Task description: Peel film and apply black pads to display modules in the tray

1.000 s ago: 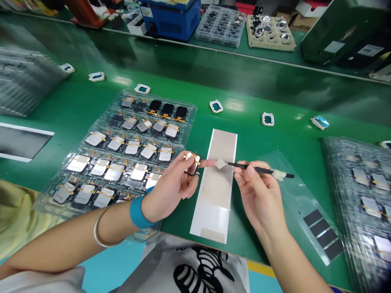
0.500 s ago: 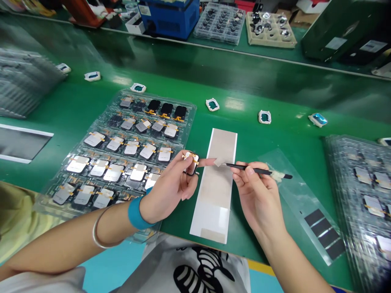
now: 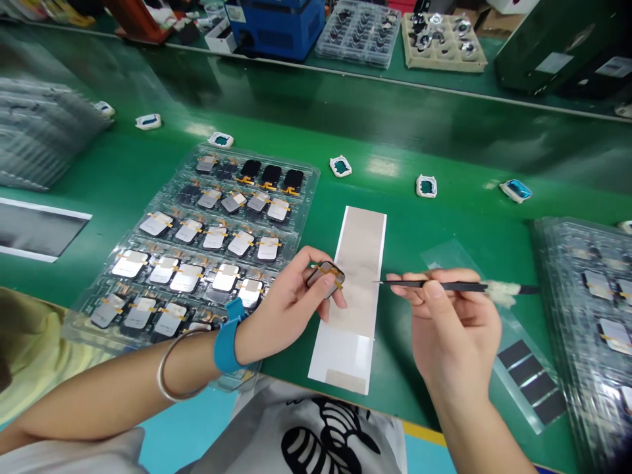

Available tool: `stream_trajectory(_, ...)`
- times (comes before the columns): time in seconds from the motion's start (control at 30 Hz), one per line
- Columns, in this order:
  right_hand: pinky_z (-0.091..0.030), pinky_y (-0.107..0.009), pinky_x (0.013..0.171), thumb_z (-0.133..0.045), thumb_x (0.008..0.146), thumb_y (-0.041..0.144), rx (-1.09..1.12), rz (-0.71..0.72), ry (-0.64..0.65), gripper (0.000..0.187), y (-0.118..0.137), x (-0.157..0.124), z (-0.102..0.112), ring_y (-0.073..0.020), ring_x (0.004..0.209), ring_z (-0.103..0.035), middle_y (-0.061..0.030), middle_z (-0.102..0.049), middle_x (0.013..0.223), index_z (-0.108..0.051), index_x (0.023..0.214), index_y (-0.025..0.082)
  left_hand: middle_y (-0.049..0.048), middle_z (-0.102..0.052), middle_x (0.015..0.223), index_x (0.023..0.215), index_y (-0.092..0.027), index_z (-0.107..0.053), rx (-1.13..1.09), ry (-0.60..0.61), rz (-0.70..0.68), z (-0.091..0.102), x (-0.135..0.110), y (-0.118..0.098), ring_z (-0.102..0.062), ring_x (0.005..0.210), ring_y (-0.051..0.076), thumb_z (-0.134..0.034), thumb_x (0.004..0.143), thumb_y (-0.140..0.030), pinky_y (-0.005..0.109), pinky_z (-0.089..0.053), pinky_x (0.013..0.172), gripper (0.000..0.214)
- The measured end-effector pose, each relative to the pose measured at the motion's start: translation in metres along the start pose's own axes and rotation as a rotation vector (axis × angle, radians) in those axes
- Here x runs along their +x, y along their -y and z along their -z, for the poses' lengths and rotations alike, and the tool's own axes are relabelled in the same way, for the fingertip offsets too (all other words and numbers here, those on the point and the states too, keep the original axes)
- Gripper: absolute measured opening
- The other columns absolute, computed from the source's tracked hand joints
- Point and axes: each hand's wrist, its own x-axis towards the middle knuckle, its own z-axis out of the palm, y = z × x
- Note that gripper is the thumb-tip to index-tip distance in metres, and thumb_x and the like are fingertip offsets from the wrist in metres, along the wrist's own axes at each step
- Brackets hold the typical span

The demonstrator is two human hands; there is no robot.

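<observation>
My left hand [image 3: 296,296] pinches a small watch screen module [image 3: 326,276] with orange strips across its back, tilted between thumb and fingers. A pair of black tweezers [image 3: 444,286] lies in my right hand [image 3: 451,329], its fine tips pointing left and its rear wrapped in pale tape. No piece shows at the tips. Between my hands on the bench is a long white backing sheet [image 3: 340,355] with grey-beige adhesive film. Left of it, a clear plastic tray [image 3: 309,210] holds rows of similar modules, partly hidden by my left forearm.
Clear trays are stacked at the right [image 3: 557,283] and the far left [image 3: 39,138]. A clear film with black rectangles [image 3: 528,388] lies right of the sheet. Several white watch frames [image 3: 340,166] line the back of the bench. A shelf [image 3: 360,76] carries a blue machine [image 3: 276,29] and parts boxes.
My right hand has moved right with the tweezers, and the small grey piece at their tips no longer shows there. My left hand has shifted right and turned the screen module.
</observation>
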Motion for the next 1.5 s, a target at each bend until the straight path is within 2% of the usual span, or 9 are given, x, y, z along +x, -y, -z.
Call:
stream_trajectory(0.17,-0.064,-0.031,0.073,-0.065,0.087,0.021,-0.049,-0.019,0.028,0.008,-0.004,-0.012,-0.009,-0.0194,0.082,-0.074,-0.0016,-0.071,0.084,-0.059,0.092,0.022,-0.0031,-0.056,0.073,0.108,-0.022,-0.038,0.076,0.103,0.043,-0.001,-0.006,0.001,-0.041,0.052,0.007,-0.040,0.102,-0.032,0.020,-0.034,0.050,0.012)
stream_trajectory(0.33,-0.065,-0.033,0.073,-0.064,0.088,0.024,-0.028,-0.075,0.016,0.010,-0.012,-0.020,-0.015,-0.0186,0.078,-0.074,-0.0017,-0.071,0.088,-0.055,0.093,0.023,-0.0028,-0.049,0.074,0.110,-0.023,-0.036,0.096,0.097,0.022,-0.001,-0.008,0.001,-0.045,0.065,0.011,-0.047,0.099,-0.028,0.021,-0.034,0.055,0.017)
stream_trajectory(0.47,-0.066,-0.032,0.069,-0.064,0.088,0.024,-0.047,-0.050,0.036,0.009,-0.015,-0.023,-0.017,-0.0179,0.077,-0.074,-0.0013,-0.070,0.088,-0.056,0.092,0.025,-0.0023,-0.049,0.081,0.109,-0.024,-0.036,0.100,0.112,0.026,0.000,-0.008,0.001,-0.044,0.065,0.010,-0.048,0.098,-0.024,0.022,-0.035,0.057,0.016)
stream_trajectory(0.6,-0.065,-0.030,0.072,-0.065,0.088,0.020,-0.076,0.000,0.033,0.009,-0.017,-0.024,-0.018,-0.0181,0.081,-0.074,0.0001,-0.068,0.086,-0.058,0.091,0.025,-0.0027,-0.050,0.080,0.112,-0.024,-0.036,0.041,0.148,0.035,0.001,-0.010,0.000,-0.043,0.065,0.010,-0.045,0.100,-0.029,0.023,-0.034,0.059,0.016)
stream_trajectory(0.77,-0.065,-0.031,0.076,-0.065,0.088,0.020,-0.055,-0.023,0.040,0.008,-0.018,-0.024,-0.017,-0.0184,0.084,-0.074,-0.0002,-0.066,0.088,-0.059,0.092,0.024,-0.0028,-0.049,0.076,0.108,-0.024,-0.040,-0.110,0.139,0.056,-0.002,-0.011,-0.001,-0.042,0.065,0.010,-0.035,0.104,-0.037,0.022,-0.035,0.059,0.014)
stream_trajectory(0.93,-0.065,-0.033,0.078,-0.064,0.088,0.021,-0.051,-0.047,0.043,0.007,-0.017,-0.025,-0.017,-0.0193,0.084,-0.074,-0.0015,-0.067,0.089,-0.059,0.092,0.024,-0.0027,-0.049,0.077,0.103,-0.024,-0.042,-0.170,0.111,0.113,-0.003,-0.010,-0.002,-0.044,0.067,0.010,-0.036,0.104,-0.037,0.020,-0.035,0.057,0.014)
stream_trajectory(1.1,-0.065,-0.033,0.076,-0.063,0.089,0.020,-0.042,-0.020,0.052,0.007,-0.018,-0.024,-0.016,-0.0209,0.085,-0.074,-0.0024,-0.070,0.090,-0.058,0.093,0.022,-0.0039,-0.048,0.073,0.101,-0.024,-0.040,-0.180,0.154,0.069,-0.003,-0.008,0.000,-0.040,0.065,0.010,-0.035,0.104,-0.036,0.021,-0.033,0.056,0.014)
stream_trajectory(1.5,-0.065,-0.033,0.075,-0.062,0.089,0.017,-0.024,0.009,0.070,0.008,-0.019,-0.023,-0.017,-0.0212,0.084,-0.074,-0.0016,-0.070,0.088,-0.057,0.093,0.021,-0.0046,-0.048,0.072,0.101,-0.022,-0.038,-0.164,0.171,0.021,-0.003,-0.007,0.000,-0.035,0.060,0.008,-0.033,0.105,-0.035,0.022,-0.031,0.053,0.015)
